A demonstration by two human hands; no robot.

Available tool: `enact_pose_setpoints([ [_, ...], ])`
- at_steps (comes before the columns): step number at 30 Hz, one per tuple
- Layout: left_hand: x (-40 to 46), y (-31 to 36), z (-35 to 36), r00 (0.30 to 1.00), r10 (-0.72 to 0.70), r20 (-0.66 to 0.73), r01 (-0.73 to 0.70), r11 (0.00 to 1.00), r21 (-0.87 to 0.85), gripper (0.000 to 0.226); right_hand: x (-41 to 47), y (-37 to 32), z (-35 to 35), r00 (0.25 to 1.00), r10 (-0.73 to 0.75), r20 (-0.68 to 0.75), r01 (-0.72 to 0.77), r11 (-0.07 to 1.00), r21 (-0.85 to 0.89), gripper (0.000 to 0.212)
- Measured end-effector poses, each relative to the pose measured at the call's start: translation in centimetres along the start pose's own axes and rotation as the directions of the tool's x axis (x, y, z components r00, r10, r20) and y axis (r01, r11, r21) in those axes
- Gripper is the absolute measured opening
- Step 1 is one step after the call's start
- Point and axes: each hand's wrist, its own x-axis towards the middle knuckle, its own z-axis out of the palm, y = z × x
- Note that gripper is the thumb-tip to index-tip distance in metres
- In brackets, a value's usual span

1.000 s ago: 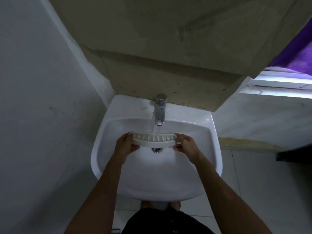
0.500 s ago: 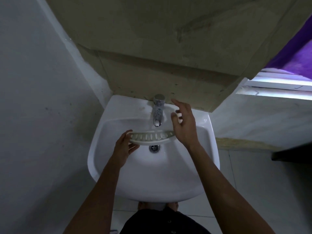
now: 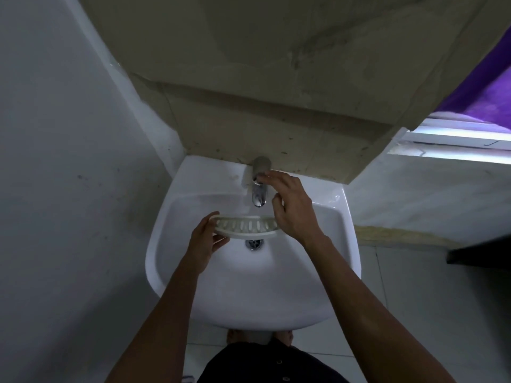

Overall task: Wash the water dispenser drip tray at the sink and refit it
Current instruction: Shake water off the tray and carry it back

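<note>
The white slotted drip tray (image 3: 246,226) hangs level over the basin of the white sink (image 3: 204,294), just below the chrome tap (image 3: 259,186) and above the drain (image 3: 253,243). My left hand (image 3: 206,240) grips the tray's left end, thumb on top and fingers under it. My right hand (image 3: 290,208) is off the tray, its fingertips reaching to the tap's body with fingers spread and the thumb apart. No water stream shows under the spout.
A grey wall stands close on the left and a beige tiled wall rises behind the sink. A bright window ledge (image 3: 453,143) with purple cloth (image 3: 486,89) lies at the upper right. A dark edge (image 3: 481,254) juts in at the right.
My right hand let go of the tray's right end and rose to the tap. The water stream seen a second ago is gone. My left hand keeps the tray alone.
</note>
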Motion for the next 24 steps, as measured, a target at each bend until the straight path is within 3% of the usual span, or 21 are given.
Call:
enact_pose_setpoints([
  [4, -0.2, 0.1, 0.0, 1.0, 0.007, 0.01, -0.007, 1.0, 0.009, 0.026, -1.4, 2.2, 0.0, 0.977, 0.19, -0.092, -0.17, 0.966, 0.196, 0.055],
  [6, -0.4, 0.2, 0.0, 1.0, 0.021, 0.013, -0.021, 1.0, 0.01, 0.026, -2.7, 3.8, 0.1, 0.95, 0.292, -0.112, -0.264, 0.941, 0.213, 0.045],
  [10, -0.6, 0.3, -0.1, 1.0, 0.021, 0.02, -0.021, 1.0, 0.005, 0.025, -5.7, 6.6, 1.3, 0.843, 0.534, 0.062, -0.532, 0.811, 0.244, 0.028],
  [13, -0.8, 0.5, -0.1, 1.0, 0.017, 0.012, -0.017, 1.0, -0.004, 0.027, -6.8, 6.4, 1.6, 0.691, 0.667, 0.279, -0.711, 0.557, 0.429, 0.027],
  [15, -1.0, 0.6, 0.0, 1.0, 0.02, 0.019, -0.02, 1.0, -0.011, 0.028, -7.2, 5.7, 1.5, 0.631, 0.666, 0.398, -0.743, 0.37, 0.558, 0.028],
  [17, -1.1, 0.7, 0.0, 0.999, 0.027, 0.034, -0.027, 1.0, -0.014, 0.029, -7.5, 5.3, 1.6, 0.628, 0.643, 0.44, -0.729, 0.286, 0.622, 0.027],
  [24, -1.1, 1.5, -0.2, 0.998, -0.062, 0.003, 0.062, 0.99, -0.129, 0.03, -7.6, 5.4, 1.9, 0.632, 0.652, 0.419, -0.698, 0.244, 0.673, 0.025],
])
